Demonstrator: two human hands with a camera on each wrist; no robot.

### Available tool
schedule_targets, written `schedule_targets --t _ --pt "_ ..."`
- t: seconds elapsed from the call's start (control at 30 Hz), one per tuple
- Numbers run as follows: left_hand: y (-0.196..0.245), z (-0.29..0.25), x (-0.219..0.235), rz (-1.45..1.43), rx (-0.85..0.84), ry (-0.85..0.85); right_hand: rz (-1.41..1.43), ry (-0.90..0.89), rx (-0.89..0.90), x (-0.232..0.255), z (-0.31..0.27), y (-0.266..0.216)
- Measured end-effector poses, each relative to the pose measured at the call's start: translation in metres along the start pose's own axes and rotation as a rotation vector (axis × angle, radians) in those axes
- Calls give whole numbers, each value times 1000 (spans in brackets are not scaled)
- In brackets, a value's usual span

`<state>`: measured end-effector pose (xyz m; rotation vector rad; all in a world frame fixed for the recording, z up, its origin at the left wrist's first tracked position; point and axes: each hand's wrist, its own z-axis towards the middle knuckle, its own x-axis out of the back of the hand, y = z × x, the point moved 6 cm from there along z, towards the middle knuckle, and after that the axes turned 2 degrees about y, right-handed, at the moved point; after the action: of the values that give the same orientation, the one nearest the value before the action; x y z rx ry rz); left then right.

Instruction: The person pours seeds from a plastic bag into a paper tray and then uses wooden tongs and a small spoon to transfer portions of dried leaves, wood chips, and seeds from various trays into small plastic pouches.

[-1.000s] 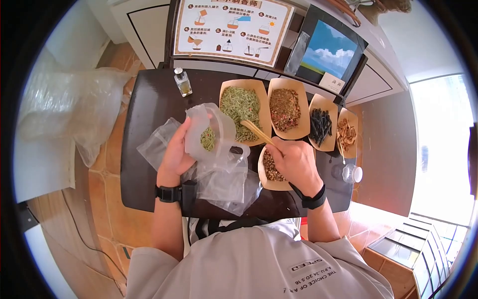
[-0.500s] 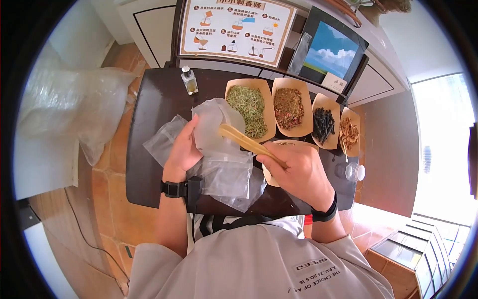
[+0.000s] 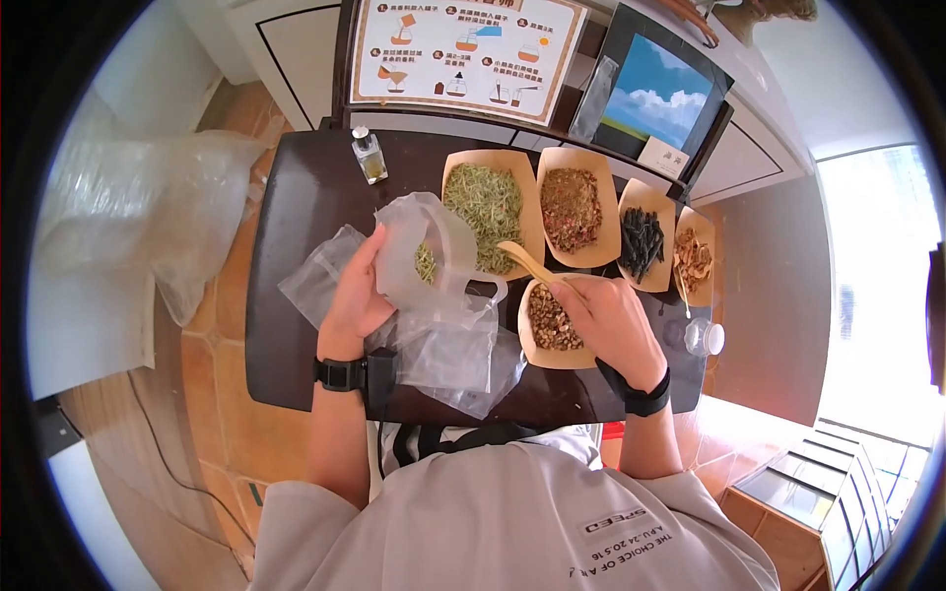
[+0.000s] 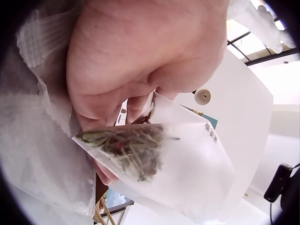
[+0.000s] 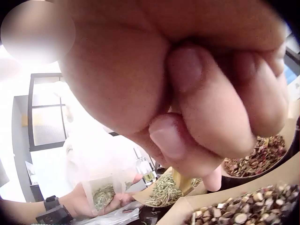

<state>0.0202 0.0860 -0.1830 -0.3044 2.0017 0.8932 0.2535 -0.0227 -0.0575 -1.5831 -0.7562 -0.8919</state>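
The whitish see-through pouch [image 3: 394, 258] is held up over the desk [image 3: 296, 187], with some green dry herb [image 3: 425, 263] inside. The left hand [image 3: 355, 300] is touching it at its 8 o'clock; the fingers are bent round the pouch and grip it. This hand is much nearer to the pouch than the right one.

The right hand [image 3: 616, 330] is closed, its fingers curled round the wooden tongs [image 3: 529, 263]. From this hand, the pouch lies toward 10 o'clock, well apart. The long axis of the tongs goes from 4 o'clock, at the hand, to 10 o'clock, at the tips. The tips are over the near edge of the herb in the green-herb tray [image 3: 532, 212]; whether they touch the herb, I cannot tell. From the tips, the pouch is at about 9 o'clock, quite near.

The green-herb tray is at 2 o'clock of the pouch. Beside it, toward 3 o'clock, come the tray of reddish-brown mix [image 3: 610, 212], the tray of black sticks [image 3: 666, 229] and the tray of brown pieces [image 3: 695, 221]. The tray of brown chips [image 3: 547, 361] sits at 9 o'clock of the right hand, just beside it.

Flat clear bags [image 3: 448, 360] lie at 5 o'clock of the pouch, a small glass bottle [image 3: 370, 161] stands at 11 o'clock, and a clear jar [image 3: 702, 338] is at 3 o'clock of the right hand.
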Motion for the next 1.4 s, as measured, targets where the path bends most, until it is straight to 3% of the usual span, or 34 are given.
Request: schedule_targets --t 0.17,0.4,0.47,0.7,0.87,0.97,1.1,1.17,1.27,1.4 --pt "-1 0 -6 10 5 -23 -19 5 65 -14 9 -14" --pt "2 0 -7 15 -8 -57 30 -4 -18 -20 16 -7" --pt "2 0 -6 10 -12 -78 105 113 65 -12 16 -2" --pt "0 2 -1 17 2 -24 197 178 9 21 9 0" --pt "-1 3 2 18 14 12 265 196 -8 42 -8 -28" --pt "-1 2 3 6 7 -1 175 244 340 31 -13 -67" --pt "-1 1 2 23 2 17 42 163 344 13 -10 -76" --pt "0 1 3 1 8 40 171 269 352 32 -11 -70" --pt "-1 3 5 -18 10 61 6 168 41 47 -12 -40" --pt "-1 1 1 -44 32 24 -265 74 153 26 -9 -14"
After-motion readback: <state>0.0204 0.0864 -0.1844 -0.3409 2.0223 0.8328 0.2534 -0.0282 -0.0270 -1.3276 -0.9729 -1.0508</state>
